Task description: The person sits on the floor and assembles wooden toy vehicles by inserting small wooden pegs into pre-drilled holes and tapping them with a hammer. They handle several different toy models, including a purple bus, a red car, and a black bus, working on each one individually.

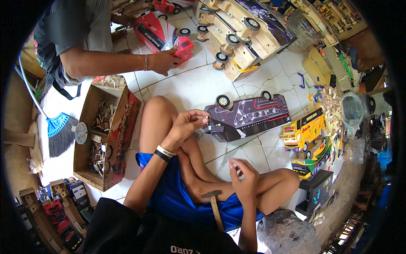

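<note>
A dark grey toy bus (249, 117) with red and white line patterns lies on its side on the tiles before me, two wheels up along its far edge. My left hand (188, 127) is at the bus's left end, thumb and fingers pinched together on its edge beside a small dark part. Over my right knee, my right hand (243, 177) is raised with its fingers curled in. Something small and pale shows between thumb and fingers, too small to name. A hammer (216, 209) with a wooden handle rests across my blue shorts.
At the upper left a co-worker's hand (165, 61) holds a red toy truck (154, 31). A wooden box (82, 156) of small parts stands left, near a blue broom (61, 127). Unpainted wooden vehicle bodies (237, 31) lie ahead; yellow toy buses (305, 130) and wood scraps (332, 103) are right.
</note>
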Motion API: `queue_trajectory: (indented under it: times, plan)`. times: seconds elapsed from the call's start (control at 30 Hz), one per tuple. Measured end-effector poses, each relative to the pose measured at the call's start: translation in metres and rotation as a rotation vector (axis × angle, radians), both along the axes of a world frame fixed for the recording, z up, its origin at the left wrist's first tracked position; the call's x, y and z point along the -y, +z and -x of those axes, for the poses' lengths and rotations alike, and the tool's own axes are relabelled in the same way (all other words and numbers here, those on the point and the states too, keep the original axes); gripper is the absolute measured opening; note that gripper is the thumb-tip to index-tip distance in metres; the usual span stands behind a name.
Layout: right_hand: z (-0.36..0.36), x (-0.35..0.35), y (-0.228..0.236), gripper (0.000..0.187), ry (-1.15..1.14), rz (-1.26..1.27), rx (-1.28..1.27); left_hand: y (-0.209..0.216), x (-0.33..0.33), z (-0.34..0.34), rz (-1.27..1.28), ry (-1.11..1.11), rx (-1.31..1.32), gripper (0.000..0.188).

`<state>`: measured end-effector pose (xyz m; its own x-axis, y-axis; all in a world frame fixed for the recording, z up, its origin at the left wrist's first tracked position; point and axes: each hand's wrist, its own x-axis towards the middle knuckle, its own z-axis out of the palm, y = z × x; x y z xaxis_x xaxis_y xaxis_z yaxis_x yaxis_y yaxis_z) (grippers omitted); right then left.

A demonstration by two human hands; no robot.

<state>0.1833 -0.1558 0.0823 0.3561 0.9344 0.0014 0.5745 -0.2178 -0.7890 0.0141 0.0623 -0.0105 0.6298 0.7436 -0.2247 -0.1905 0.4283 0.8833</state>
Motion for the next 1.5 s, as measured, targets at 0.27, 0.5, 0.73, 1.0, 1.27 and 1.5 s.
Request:
queue_trajectory:
  times: [0.27, 0.5, 0.73, 1.0, 1.27, 1.5]
  plan:
    - [0.033, 0.082, 0.029, 0.016, -0.066, 0.226, -0.093, -0.008, 0.000, -0.001, 0.020, 0.029, -0.011, 0.024]
    - [0.057, 0.125, 0.047, 0.025, -0.075, 0.324, 0.001, -0.008, 0.003, -0.003, 0.012, 0.064, -0.006, 0.025]
    - [0.074, 0.167, 0.046, 0.033, -0.090, 0.474, 0.096, -0.009, 0.005, -0.005, 0.000, 0.091, -0.001, 0.023]
    - [0.080, 0.189, 0.028, 0.027, -0.033, 0.585, 0.147, -0.005, 0.008, -0.009, 0.012, 0.136, -0.017, 0.021]
    - [0.066, 0.168, 0.052, 0.020, -0.279, 0.752, -0.399, -0.012, 0.008, -0.010, 0.009, 0.141, 0.029, 0.019]
    - [0.064, 0.128, 0.068, 0.047, -0.258, 0.365, -0.217, -0.017, 0.008, -0.011, 0.012, 0.118, 0.010, 0.020]
